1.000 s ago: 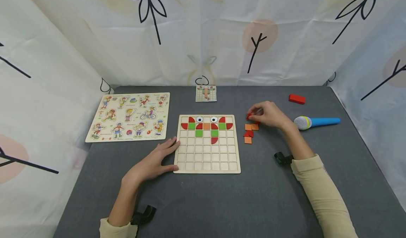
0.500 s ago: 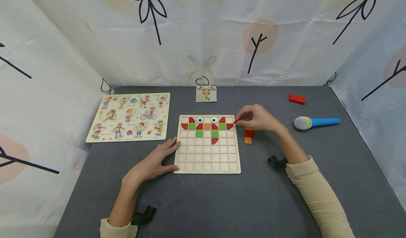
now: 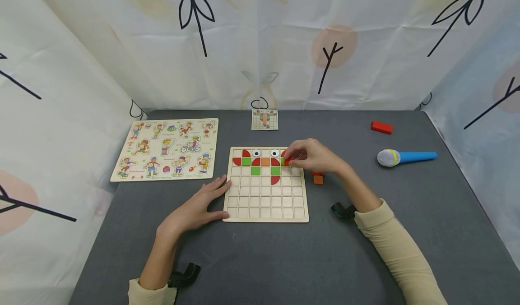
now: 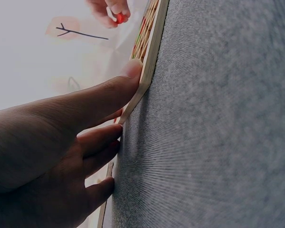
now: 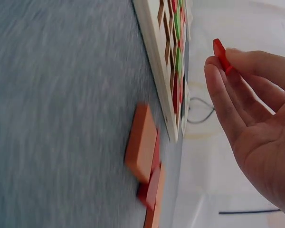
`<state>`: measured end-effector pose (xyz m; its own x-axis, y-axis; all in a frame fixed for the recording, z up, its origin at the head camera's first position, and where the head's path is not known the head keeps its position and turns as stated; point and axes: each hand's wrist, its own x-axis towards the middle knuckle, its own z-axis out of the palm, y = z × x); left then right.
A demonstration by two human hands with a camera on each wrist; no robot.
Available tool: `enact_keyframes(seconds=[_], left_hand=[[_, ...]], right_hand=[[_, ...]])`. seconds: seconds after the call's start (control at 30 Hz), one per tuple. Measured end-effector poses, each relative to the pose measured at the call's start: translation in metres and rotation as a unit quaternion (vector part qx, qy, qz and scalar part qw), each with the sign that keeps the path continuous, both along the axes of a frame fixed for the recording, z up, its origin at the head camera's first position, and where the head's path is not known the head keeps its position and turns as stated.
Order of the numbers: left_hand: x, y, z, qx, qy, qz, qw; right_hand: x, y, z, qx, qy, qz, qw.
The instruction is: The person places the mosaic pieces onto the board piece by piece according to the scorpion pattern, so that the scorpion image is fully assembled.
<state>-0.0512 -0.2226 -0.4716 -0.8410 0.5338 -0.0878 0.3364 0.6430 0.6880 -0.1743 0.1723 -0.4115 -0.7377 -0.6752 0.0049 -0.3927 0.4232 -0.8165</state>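
My right hand [image 3: 313,156] pinches a small red tile [image 5: 221,54] between thumb and fingertips, above the upper right of the wooden grid board [image 3: 266,201]. My left hand [image 3: 199,205] rests against the board's left edge, fingers spread and thumb at the lower left corner. Red quarter-round tiles, green square tiles [image 3: 255,170], an orange square tile [image 3: 265,161] and two eye tiles [image 3: 256,153] sit in the upper cells. Right of the board lies a small pile with an orange tile [image 3: 318,179] and red pieces, partly hidden behind my right forearm in the head view.
A small pattern card [image 3: 264,120] lies behind the board. To the left is a picture board [image 3: 164,149] with cartoon children. A red block [image 3: 381,127] and a blue toy microphone [image 3: 412,157] lie at the right on the grey table [image 3: 268,264].
My right hand has taken the red tile from the pile and moved left with it, over the board's upper right. The left hand stays at the board's edge.
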Motion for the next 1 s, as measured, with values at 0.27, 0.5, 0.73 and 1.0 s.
enact_keyframes(seconds=[0.27, 0.5, 0.73, 1.0], left_hand=[[0.000, 0.000, -0.001, -0.010, -0.002, 0.005, 0.9999], [-0.001, -0.001, 0.001, 0.002, 0.002, 0.000, 1.0000], [-0.002, 0.000, -0.001, -0.006, -0.004, 0.002, 1.0000], [0.001, 0.008, 0.018, -0.027, -0.038, 0.015, 0.9988]], right_hand=[[0.001, -0.029, 0.002, -0.018, -0.025, 0.051, 0.998], [0.001, -0.060, 0.000, 0.016, -0.032, 0.107, 0.994], [0.001, -0.081, -0.004, 0.050, -0.021, 0.157, 0.986], [0.002, -0.092, -0.005, 0.072, 0.008, 0.179, 0.981]])
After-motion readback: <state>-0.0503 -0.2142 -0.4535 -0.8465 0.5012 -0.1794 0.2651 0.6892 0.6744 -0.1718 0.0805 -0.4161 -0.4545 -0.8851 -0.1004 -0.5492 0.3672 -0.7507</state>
